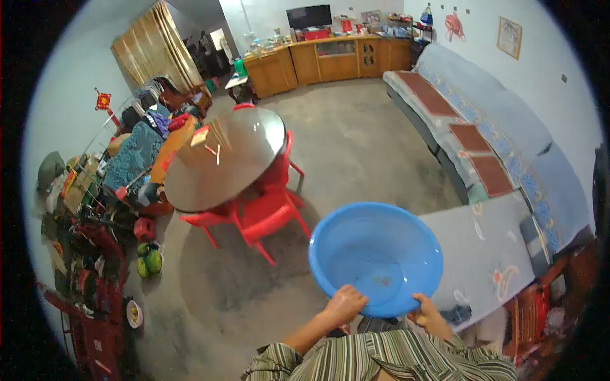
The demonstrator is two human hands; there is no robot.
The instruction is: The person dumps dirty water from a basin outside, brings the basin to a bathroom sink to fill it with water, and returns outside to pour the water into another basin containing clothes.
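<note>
A large round blue basin (375, 254) is held up in front of the striped shirt, its open side showing and its inside holding only a small faint mark at the bottom. My left hand (346, 305) grips the near rim at its left part, fingers curled over the edge. Further right, my right hand (427, 311) has its fingers and thumb closed on the near right rim. Parts of the fingers under the rim are hidden.
A round table (225, 159) with red plastic chairs (270, 216) stands left of centre. Along the right runs a covered sofa (483, 127), with a light-covered surface (489, 254) beside the basin. Piled belongings and green melons (150, 260) are at left. Wooden cabinets (318, 60) line the back.
</note>
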